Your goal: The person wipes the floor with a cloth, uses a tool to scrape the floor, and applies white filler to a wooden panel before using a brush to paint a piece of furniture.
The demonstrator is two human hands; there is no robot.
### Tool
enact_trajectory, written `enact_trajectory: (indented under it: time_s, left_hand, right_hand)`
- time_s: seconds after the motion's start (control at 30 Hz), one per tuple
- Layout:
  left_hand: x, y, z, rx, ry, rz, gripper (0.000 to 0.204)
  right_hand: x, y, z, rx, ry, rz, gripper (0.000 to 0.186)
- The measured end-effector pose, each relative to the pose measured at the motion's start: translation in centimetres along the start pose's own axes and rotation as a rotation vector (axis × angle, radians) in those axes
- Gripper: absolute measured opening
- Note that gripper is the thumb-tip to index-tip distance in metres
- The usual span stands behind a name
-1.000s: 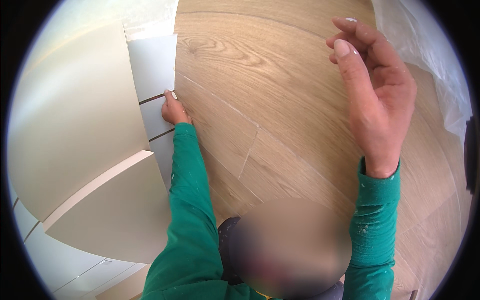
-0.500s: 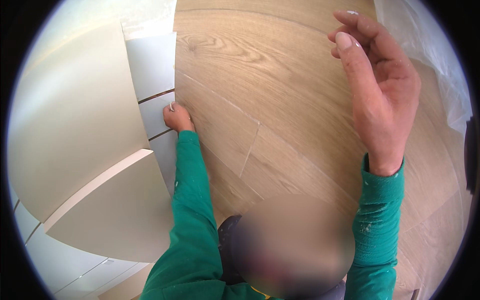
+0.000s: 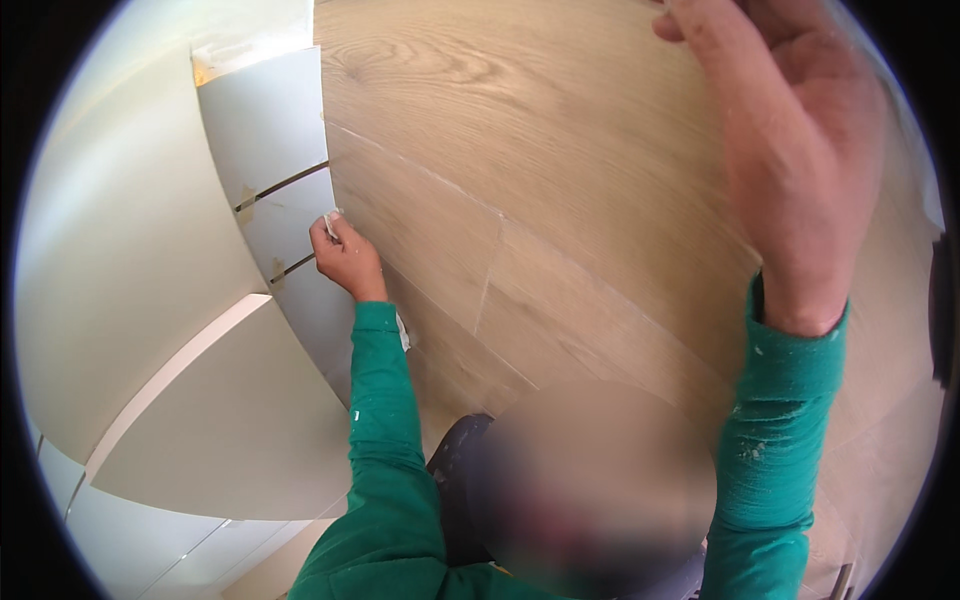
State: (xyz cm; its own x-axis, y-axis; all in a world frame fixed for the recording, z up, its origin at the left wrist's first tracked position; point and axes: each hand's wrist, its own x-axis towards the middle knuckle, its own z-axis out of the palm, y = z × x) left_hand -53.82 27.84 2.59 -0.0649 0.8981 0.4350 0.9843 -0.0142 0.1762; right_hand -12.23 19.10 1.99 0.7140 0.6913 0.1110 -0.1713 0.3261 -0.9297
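My left hand [image 3: 348, 258] is closed on a small whitish piece [image 3: 330, 225], too small to name, beside a column of white rectangular sections [image 3: 262, 118] divided by narrow dark gaps. Those sections run between a large cream panel [image 3: 120, 220] on the left and a wood-look plank surface [image 3: 520, 150]. My right hand [image 3: 795, 170] is raised over the planks at upper right, blurred, fingers loosely bent and apart with nothing visible in them; some fingertips are cut off by the top edge. Another whitish scrap [image 3: 403, 333] shows beside my left sleeve.
A lower cream board [image 3: 210, 420] with a pale raised edge lies at lower left, with more white sections [image 3: 150, 530] below it. Translucent plastic [image 3: 925, 190] shows at the right rim. A blurred round patch hides the bottom middle, beside my dark-clothed leg.
My left hand has moved down along the white sections. My right hand has risen toward the top edge and looks larger. The view has shifted slightly, with the panels further left.
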Motion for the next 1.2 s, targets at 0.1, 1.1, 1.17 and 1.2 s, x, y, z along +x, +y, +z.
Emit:
enact_trajectory:
  time_s: [0.1,1.1,1.17,1.2]
  left_hand:
    - [-0.6,1.6,-0.1,0.022,-0.038,0.061,0.022]
    - [7.8,-1.0,1.2,-0.717,0.212,-0.484,0.033]
    - [9.2,-1.3,1.7,-0.827,0.295,-0.728,0.040]
    - [10.1,-1.7,1.8,-0.857,0.254,-0.686,0.038]
  right_hand:
    - [-0.1,0.1,-0.8,-0.031,-0.006,-0.008,0.024]
    - [-1.0,1.8,-3.0,-0.191,-0.055,0.058,0.023]
    - [-1.0,1.7,-2.8,-0.198,-0.062,0.057,0.023]
    - [-1.0,1.5,-2.8,-0.202,-0.066,0.057,0.023]
